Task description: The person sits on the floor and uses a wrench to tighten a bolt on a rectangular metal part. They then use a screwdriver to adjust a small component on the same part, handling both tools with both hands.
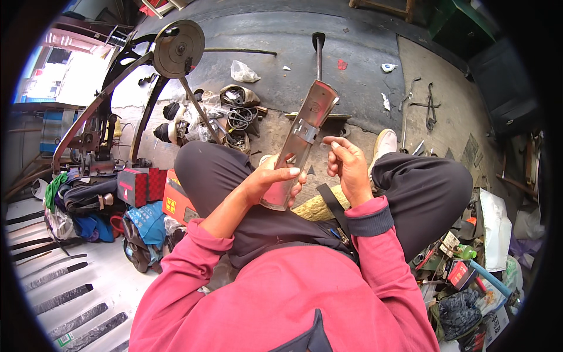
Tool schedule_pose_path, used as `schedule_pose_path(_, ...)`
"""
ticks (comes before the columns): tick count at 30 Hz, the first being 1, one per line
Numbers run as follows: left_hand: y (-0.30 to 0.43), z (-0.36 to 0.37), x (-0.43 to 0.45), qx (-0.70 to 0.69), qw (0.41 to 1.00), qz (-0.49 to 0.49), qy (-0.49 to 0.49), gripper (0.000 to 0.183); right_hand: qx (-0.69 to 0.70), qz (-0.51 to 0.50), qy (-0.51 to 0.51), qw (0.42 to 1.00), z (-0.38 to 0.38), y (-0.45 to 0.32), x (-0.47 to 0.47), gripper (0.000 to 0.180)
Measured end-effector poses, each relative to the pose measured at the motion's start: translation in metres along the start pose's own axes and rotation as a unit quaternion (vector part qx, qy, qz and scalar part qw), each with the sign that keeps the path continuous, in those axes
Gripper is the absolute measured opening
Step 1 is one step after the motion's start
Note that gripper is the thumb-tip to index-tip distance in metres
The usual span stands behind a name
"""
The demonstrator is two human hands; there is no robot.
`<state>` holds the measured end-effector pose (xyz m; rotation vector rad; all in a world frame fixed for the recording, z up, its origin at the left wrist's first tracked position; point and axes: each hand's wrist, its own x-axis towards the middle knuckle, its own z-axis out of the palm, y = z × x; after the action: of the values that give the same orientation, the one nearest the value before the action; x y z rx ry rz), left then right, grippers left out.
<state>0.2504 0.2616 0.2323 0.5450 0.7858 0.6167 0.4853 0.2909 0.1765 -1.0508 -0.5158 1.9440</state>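
Observation:
My left hand [275, 180] grips the lower part of a long, channel-shaped metal part [292, 158], with the thumb laid across its face. The part tilts up and to the right above my lap. A shiny metal clip or bracket [304, 131] sits across its middle, and a round mark is stamped near the upper end. To the right, my right hand [349, 167] hovers apart from the metal, its index finger towards the clip and its other fingers curled. Whether something tiny lies between thumb and index finger cannot be made out.
A shoe-patching machine [179, 49] with a large wheel stands at left. Ahead rises a cobbler's anvil stand [319, 57]. Bags and shoes [176, 121] litter the floor. Boxes [133, 187] flank my left knee; mixed clutter [462, 303] lies at right. Yellow foam [314, 207] is beneath my hands.

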Motion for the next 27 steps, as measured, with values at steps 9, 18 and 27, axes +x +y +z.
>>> schedule_pose_path(9,-0.006,-0.003,0.006,0.046,0.998,-0.021,-0.022,0.069,-0.399,-0.275,0.08,0.871,0.032,0.0,-0.005,0.041)
schedule_pose_path(18,-0.004,0.0,0.005,0.01,1.0,-0.01,-0.008,0.065,-0.377,-0.233,0.124,0.888,0.021,0.004,-0.004,0.036)
schedule_pose_path(27,-0.001,-0.002,0.005,-0.027,0.999,0.027,0.017,0.061,-0.021,-0.092,0.051,0.994,-0.007,0.007,0.005,0.022)
